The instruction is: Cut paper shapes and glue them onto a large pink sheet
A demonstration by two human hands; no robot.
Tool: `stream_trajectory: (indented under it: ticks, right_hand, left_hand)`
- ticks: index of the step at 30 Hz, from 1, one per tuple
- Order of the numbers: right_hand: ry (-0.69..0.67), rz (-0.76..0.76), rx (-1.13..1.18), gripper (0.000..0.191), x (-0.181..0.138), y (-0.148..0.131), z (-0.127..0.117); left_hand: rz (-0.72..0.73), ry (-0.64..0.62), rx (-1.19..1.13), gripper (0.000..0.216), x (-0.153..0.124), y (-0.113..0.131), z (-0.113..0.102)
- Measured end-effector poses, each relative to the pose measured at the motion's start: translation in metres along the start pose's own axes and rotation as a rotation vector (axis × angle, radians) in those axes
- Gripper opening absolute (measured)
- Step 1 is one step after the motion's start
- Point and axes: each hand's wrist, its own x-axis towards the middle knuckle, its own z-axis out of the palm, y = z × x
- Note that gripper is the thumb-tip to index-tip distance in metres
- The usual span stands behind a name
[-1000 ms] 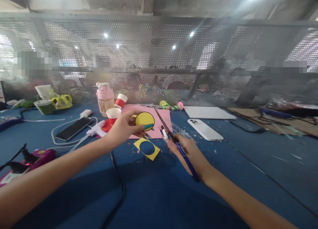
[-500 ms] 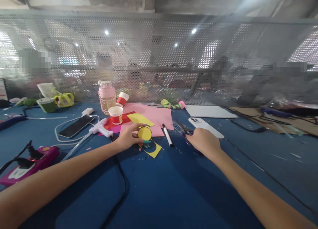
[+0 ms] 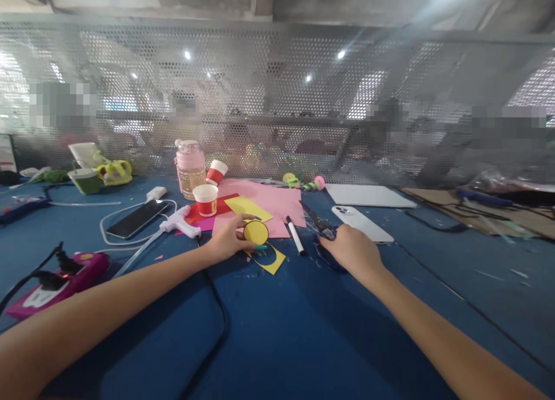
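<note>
My left hand [image 3: 228,241] pinches a yellow paper disc [image 3: 255,232] just above the blue table, over a yellow paper scrap [image 3: 271,261] with a round hole cut in it. My right hand [image 3: 353,250] rests on the table with its fingers on the blue handles of a pair of scissors [image 3: 323,229], whose blades point away to the far left. A white marker [image 3: 295,236] lies between my two hands.
Pink paper [image 3: 271,200], yellow and red sheets, red paper cups [image 3: 206,199], a pink bottle [image 3: 189,167], a glue gun [image 3: 181,223], two phones [image 3: 137,218] [image 3: 362,222] and cables lie ahead. A pink power strip [image 3: 56,278] sits left. A perforated metal screen [image 3: 277,99] closes the back.
My left hand lowered the yellow disc toward the table. My right hand moved right, brought the scissors down flat onto the table, and the marker now lies on the surface.
</note>
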Motion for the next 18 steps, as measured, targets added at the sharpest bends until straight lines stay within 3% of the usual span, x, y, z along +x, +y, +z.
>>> stream_trajectory:
  ticks: [9, 12, 16, 18]
  right_hand:
    - [0.307, -0.063, -0.094, 0.041, 0.005, 0.005, 0.016]
    - [0.406, -0.091, -0.068, 0.033, 0.007, 0.006, 0.02]
    - [0.535, -0.376, 0.209, 0.025, -0.001, -0.002, 0.024]
    - [0.485, -0.59, 0.395, 0.03, -0.013, -0.011, 0.027]
  left_hand:
    - [-0.068, -0.067, -0.114, 0.035, 0.005, -0.003, 0.001]
    - [-0.075, -0.051, -0.128, 0.029, 0.003, 0.001, 0.003]
    - [-0.077, -0.025, -0.138, 0.027, 0.001, 0.002, 0.004]
    - [-0.065, 0.013, -0.144, 0.032, 0.001, 0.002, 0.005]
